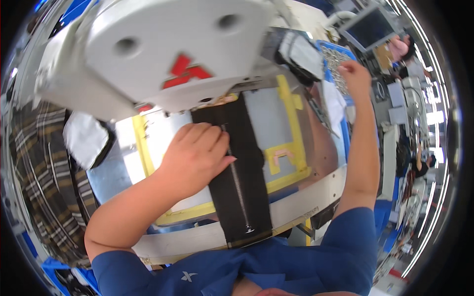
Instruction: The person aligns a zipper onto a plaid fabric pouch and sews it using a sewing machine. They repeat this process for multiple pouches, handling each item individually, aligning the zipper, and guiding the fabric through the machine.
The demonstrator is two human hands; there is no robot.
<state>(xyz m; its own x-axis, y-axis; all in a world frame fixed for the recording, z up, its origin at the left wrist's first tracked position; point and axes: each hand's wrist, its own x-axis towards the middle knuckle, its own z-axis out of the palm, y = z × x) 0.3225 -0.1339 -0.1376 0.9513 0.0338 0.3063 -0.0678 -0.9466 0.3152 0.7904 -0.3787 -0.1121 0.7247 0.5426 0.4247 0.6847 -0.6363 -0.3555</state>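
Observation:
A black fabric strip (254,172) with a silver-toothed zipper (237,180) lies lengthwise before me, running from under the machine head to the near edge. My left hand (195,155) rests on its left side, fingers curled down at the zipper and thumb reaching across the teeth. A metal slider (249,230) sits at the zipper's near end. Off to the right, my right hand (354,78) is raised over a blue tray (321,45) of small silver metal pieces (335,61). Its fingertips are drawn together; whatever lies between them is too small to make out.
A large white sewing machine head (163,34) overhangs the work. Yellow tape (291,126) marks the work plate. Plaid cloth (42,167) and a white pad (85,139) lie at left. Tweezers (318,111) rest near the tray. Other people are in the background at right.

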